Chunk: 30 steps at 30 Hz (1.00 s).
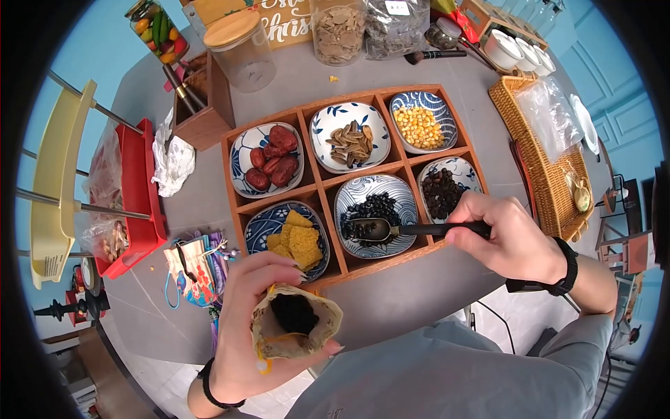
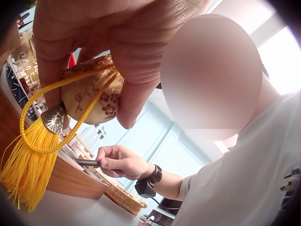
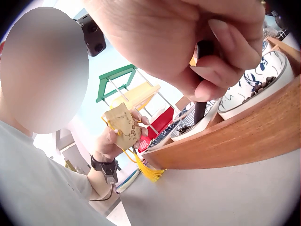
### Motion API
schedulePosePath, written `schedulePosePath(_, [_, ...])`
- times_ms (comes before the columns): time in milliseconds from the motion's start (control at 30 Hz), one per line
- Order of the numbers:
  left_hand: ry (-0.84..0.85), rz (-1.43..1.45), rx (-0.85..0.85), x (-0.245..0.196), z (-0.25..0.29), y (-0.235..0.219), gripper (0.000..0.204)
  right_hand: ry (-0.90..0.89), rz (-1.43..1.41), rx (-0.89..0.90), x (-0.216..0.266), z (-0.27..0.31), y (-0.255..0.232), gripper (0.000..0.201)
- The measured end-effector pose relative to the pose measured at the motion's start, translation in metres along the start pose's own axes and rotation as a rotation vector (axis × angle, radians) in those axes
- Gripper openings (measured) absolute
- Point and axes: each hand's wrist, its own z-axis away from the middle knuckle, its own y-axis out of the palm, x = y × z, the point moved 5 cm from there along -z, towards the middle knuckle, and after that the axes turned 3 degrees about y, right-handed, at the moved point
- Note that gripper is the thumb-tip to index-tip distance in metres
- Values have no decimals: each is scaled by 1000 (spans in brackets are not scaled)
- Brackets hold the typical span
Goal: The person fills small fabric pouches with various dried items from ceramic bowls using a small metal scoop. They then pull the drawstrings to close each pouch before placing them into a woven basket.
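My left hand [image 1: 234, 335] grips a small floral drawstring pouch [image 1: 285, 345], its mouth gaping upward with black contents inside. From the pouch hang a yellow cord and a yellow tassel [image 2: 30, 160]. The right hand [image 1: 509, 237] holds a scoop by its dark handle [image 1: 429, 229]. Its bowl-shaped end [image 1: 370, 230] sits in a patterned dish [image 1: 398, 244] and carries some dark bits, beside a heap of black beans [image 1: 377, 204]. That dish stands in the front middle compartment of a wooden tray [image 1: 317, 167].
Other tray dishes hold red dates [image 1: 279, 142], brown seed-like pieces [image 1: 349, 143], corn kernels [image 1: 417, 127], dark berries [image 1: 440, 192] and yellow chunks [image 1: 303, 244]. Left are a red bin [image 1: 143, 188] and colourful pouches [image 1: 195, 269]; right, a wicker basket [image 1: 548, 178]. Jars [image 1: 241, 59] line the back.
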Motion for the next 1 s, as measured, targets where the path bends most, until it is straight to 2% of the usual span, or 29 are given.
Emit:
schedulePosePath(467, [-6,-3,-56,11,-9,2,78,1,-110,-83,-16,7,-1,7])
schedulePosePath(633, [-12,-27,-33,7,-14,3,81,2,-112,-115,-10,14,-15,7])
schedulePosePath(767, [-7,-36,-32,6,-16,4,82,45,-66,-120,16,25,-35,11])
schedulePosePath(1000, [13,14,-19,7,-20,8,79,-285,95,-133,75,37,-46,14])
